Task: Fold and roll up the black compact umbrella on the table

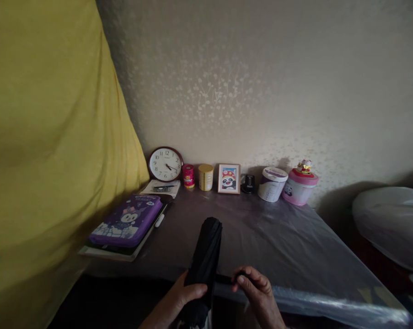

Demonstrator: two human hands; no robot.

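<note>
Clamped around the folded black umbrella [206, 246] at the near edge of the table [257, 237], the left hand [183, 294] should keep its folds snug while the right hand [258, 290], pinched together on the strap [223, 279], should pull evenly.

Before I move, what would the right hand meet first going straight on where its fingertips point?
Likely the umbrella, held in the left hand. It lies just left of the right hand, though depth is unclear.
</note>
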